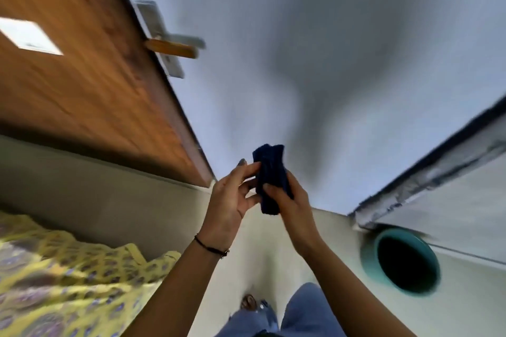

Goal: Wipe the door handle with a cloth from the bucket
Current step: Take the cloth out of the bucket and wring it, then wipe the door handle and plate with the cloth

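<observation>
Cloth in both hands — bucket apart

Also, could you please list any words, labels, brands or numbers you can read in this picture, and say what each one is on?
None can be read.
White sheet on the wooden door: any marks on it are too blurred to read.
Dark blue cloth, door handle and teal bucket: no text visible.

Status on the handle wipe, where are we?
Done: the dark blue cloth is out of the teal bucket. In hand: both the left hand and right hand hold it, bunched, mid-air. Left: the door handle is untouched, up and to the left.
</observation>
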Available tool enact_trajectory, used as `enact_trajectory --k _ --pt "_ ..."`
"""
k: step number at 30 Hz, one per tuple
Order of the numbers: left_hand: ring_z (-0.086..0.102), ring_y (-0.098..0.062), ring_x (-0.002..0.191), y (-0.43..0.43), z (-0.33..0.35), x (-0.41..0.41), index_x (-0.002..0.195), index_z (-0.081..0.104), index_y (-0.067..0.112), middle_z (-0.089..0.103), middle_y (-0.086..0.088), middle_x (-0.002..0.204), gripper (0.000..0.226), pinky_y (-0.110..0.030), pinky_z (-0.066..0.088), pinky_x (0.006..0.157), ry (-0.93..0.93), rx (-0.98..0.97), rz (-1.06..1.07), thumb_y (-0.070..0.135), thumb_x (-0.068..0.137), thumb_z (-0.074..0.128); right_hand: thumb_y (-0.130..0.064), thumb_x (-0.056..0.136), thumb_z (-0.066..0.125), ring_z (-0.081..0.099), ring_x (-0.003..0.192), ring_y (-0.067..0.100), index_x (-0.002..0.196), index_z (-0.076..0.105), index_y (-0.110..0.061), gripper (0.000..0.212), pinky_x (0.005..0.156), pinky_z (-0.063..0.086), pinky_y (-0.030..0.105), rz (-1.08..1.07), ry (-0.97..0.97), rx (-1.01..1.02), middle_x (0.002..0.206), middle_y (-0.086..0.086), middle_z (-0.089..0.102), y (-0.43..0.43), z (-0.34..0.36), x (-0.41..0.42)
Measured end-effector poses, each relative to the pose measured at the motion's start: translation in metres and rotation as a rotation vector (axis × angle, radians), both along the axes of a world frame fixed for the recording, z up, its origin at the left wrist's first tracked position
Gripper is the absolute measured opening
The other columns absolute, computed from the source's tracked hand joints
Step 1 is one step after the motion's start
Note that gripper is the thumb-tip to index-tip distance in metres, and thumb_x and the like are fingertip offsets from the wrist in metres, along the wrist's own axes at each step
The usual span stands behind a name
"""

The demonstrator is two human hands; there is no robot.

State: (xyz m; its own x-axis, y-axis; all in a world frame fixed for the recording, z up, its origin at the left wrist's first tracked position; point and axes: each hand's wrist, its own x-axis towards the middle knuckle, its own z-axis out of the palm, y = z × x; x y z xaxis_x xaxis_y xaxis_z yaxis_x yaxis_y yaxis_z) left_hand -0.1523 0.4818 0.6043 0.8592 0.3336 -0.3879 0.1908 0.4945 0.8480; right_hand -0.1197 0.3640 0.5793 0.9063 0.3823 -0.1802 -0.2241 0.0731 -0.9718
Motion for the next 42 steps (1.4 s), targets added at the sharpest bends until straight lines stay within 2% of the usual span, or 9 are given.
enact_trajectory --k 4,9,14,18,24,26,31,35,42 --pt "0.068 -0.022 0.103 0.076 0.021 0.005 0.106 0.067 0.004 0.073 -0.012 0.106 0.051 -0.040 0.057 0.085 -0.111 0.098 0.073 0.044 0.083 0.046 -0.015 0.092 0.043 0.064 0.095 0.030 0.114 0.063 -0.008 0.031 0.089 0.054 0.045 -0.041 0.455 0.398 0.105 0.016 0.069 0.065 0.014 0.021" --pt "0.068 -0.019 0.093 0.150 0.017 0.031 0.092 0.069 0.013 0.073 -0.006 0.095 0.033 -0.030 0.057 0.079 -0.125 0.232 0.320 0.031 0.098 0.041 -0.028 0.092 0.050 0.058 0.108 0.040 0.128 0.055 -0.009 0.041 0.104 0.038 0.064 0.027 0.505 0.533 0.123 0.020 0.063 0.123 0.020 0.066" --pt "0.058 -0.004 0.074 0.220 0.020 0.072 0.121 0.060 0.016 0.059 0.020 0.081 0.029 -0.013 0.050 0.064 -0.119 0.744 0.409 0.024 0.100 0.041 -0.007 0.088 0.058 0.066 0.104 0.032 0.125 0.059 -0.014 0.037 0.085 0.056 0.043 -0.072 0.201 0.149 0.114 0.011 0.070 0.179 0.035 0.111" --pt "0.032 -0.011 0.139 0.281 0.028 0.112 0.142 0.038 0.018 0.038 0.003 0.148 0.046 -0.030 0.030 0.114 -0.232 1.173 0.388 0.031 0.098 0.041 -0.004 0.091 0.054 0.065 0.081 0.000 0.105 0.061 -0.034 0.034 0.065 0.054 0.014 -0.286 -0.183 0.006 0.094 -0.010 0.068 0.220 0.060 0.140" --pt "0.008 -0.026 0.148 0.362 0.034 0.173 0.148 0.022 0.006 0.017 -0.015 0.157 0.061 -0.046 0.011 0.121 -0.344 1.656 0.385 0.027 0.095 0.046 0.001 0.083 0.052 0.059 0.073 -0.010 0.124 0.058 -0.015 0.045 0.064 0.042 0.001 -0.515 -0.678 -0.249 0.093 -0.023 0.063 0.285 0.078 0.174" --pt "0.004 -0.023 0.147 0.387 0.030 0.189 0.147 0.020 0.006 0.018 -0.021 0.155 0.063 -0.047 0.010 0.120 -0.397 1.758 0.395 0.028 0.095 0.048 -0.001 0.080 0.052 0.061 0.080 0.001 0.126 0.057 -0.014 0.048 0.074 0.043 0.004 -0.544 -0.766 -0.372 0.099 -0.005 0.068 0.310 0.076 0.181" --pt "-0.007 -0.015 0.148 0.433 0.022 0.212 0.149 0.012 0.009 0.006 -0.016 0.156 0.069 -0.042 0.003 0.121 -0.585 1.840 0.316 0.034 0.095 0.047 -0.023 0.084 0.051 0.054 0.125 0.027 0.128 0.056 -0.017 0.044 0.112 0.034 0.051 -0.469 -1.001 -0.931 0.132 0.008 0.061 0.378 0.051 0.175" --pt "-0.007 -0.015 0.148 0.453 0.016 0.217 0.152 -0.004 0.022 -0.016 0.006 0.160 0.078 -0.039 -0.001 0.121 -0.778 1.896 0.226 0.040 0.094 0.044 -0.057 0.093 0.036 0.037 0.140 0.028 0.139 0.047 -0.021 0.059 0.116 0.025 0.052 -0.451 -0.860 -1.220 0.147 0.007 0.048 0.418 0.042 0.168" --pt "-0.015 -0.016 0.147 0.462 0.011 0.223 0.151 -0.006 0.021 -0.021 0.003 0.159 0.076 -0.038 -0.011 0.120 -0.836 1.942 0.176 0.040 0.093 0.039 -0.040 0.096 0.042 0.051 0.124 0.026 0.132 0.052 -0.023 0.041 0.094 0.031 0.038 -0.474 -0.950 -1.460 0.129 0.003 0.059 0.402 0.044 0.181"
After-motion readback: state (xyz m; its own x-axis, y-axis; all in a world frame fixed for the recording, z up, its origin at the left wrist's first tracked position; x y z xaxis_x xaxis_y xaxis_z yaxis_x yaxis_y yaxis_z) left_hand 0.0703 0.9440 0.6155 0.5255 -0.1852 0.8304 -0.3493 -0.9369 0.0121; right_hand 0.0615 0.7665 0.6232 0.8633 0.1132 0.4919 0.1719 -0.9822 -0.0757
